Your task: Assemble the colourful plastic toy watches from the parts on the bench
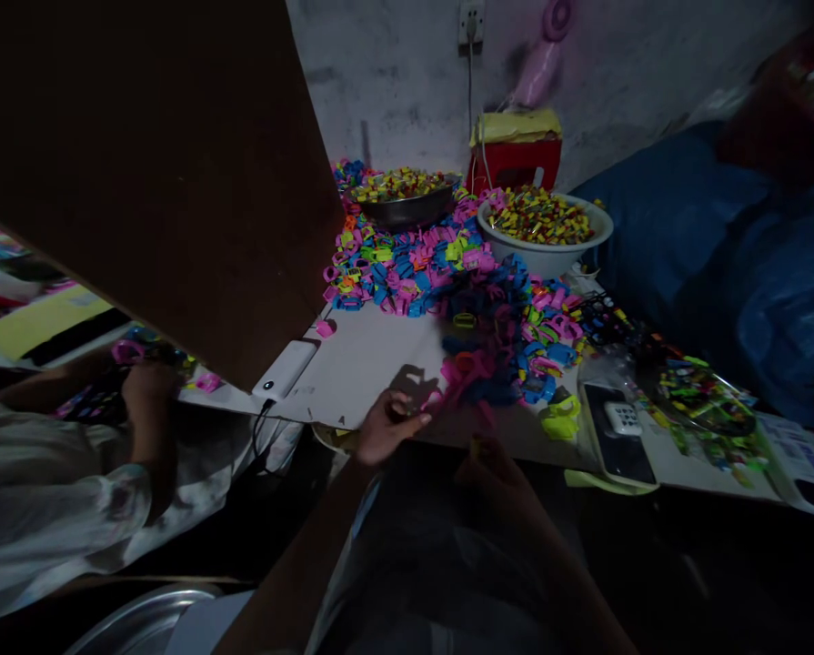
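My left hand [383,429] is at the table's front edge, thumb stretched to the right and fingers loosely curled, with a gap between them and nothing visibly held. Just beyond the thumb lie pink plastic pieces [465,368], some in deep shadow; they look like toy watch bands. My right hand [495,473], dark and partly blurred, is closed in a pinch in front of the edge. A small yellowish piece [476,446] shows at its fingertips. Behind both hands spreads a heap of pink, blue and yellow-green plastic watch-like pieces [407,268].
A metal bowl [407,212] and a white basin [545,255] hold small yellow and red pieces. A brown board [175,182] leans at left, near a white power bank [285,368]. A phone [618,437] lies right. Another person's hand [148,391] works beyond the board.
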Available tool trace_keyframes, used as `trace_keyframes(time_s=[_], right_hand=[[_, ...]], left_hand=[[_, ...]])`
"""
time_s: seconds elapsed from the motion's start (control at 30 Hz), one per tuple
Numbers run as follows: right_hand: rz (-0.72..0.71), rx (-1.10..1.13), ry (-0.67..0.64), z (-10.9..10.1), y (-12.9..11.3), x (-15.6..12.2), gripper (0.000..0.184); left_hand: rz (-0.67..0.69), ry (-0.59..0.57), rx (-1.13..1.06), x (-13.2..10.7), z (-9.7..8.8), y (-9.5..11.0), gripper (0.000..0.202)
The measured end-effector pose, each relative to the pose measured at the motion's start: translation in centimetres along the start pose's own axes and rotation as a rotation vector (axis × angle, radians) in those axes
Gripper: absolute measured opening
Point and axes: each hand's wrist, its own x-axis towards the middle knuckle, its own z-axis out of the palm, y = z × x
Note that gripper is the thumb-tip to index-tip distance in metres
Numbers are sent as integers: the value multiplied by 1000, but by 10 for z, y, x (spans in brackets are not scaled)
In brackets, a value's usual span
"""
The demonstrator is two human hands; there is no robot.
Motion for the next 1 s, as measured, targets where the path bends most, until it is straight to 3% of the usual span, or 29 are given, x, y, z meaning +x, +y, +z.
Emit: trace_keyframes(time_s=[0.1,0.23,0.43,0.63,0.8,0.9,1.0], right_hand=[[48,-13,-46,6,7,-4,46],[62,-22,22,7,8,-3,40],[51,-96,105,-1,10,3,35],[-82,-247,112,1,8,3,32],[-226,-404,222,1,-10,-2,25],[-275,-447,229,10,-23,-7,20],[-275,-484,204,19,-34,-13,19]], left_hand=[[103,143,229,27,-14,-12,51],[186,81,404,44,-17,-17,46],[348,-56,587,32,11,-32,58],[333,-45,473,22,23,-47,33],[270,-84,247,-9,29,-28,40],[126,-190,56,-34,36,-5,40],[2,-262,86,-53,37,18,57]])
